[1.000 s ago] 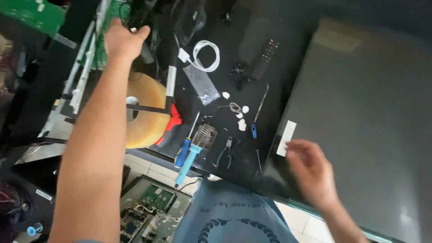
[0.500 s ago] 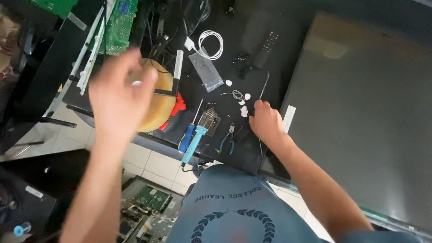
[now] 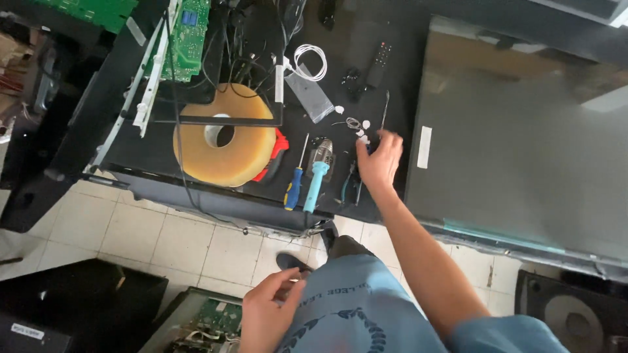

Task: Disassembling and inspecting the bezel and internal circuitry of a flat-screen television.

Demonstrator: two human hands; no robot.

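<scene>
At the near edge of the dark desk (image 3: 196,189), the right hand (image 3: 378,160) lies flat with fingers spread, holding nothing, its fingertips over a cluster of small white pieces (image 3: 361,133) and the lower end of a thin black-shafted tool (image 3: 384,108). Just left of the wrist lie small pliers (image 3: 350,183) with blue-green grips. The left hand (image 3: 267,318) is down by the person's shirt, well away from the desk, loosely curled and empty as far as can be seen.

Judging from this, the step in hand is a reach to pick something from the small parts; the next move would call for the fingers to narrow and pinch one piece without scattering its neighbours.

Further left lie a light-blue-handled tool (image 3: 314,183), a screwdriver (image 3: 294,184) with a blue and yellow handle, and a big roll of tan packing tape (image 3: 222,140). Beyond are a coiled white cable (image 3: 311,62), a remote control (image 3: 378,63) and a green circuit board (image 3: 191,36). A large dark panel (image 3: 523,144) lies to the right.
</scene>
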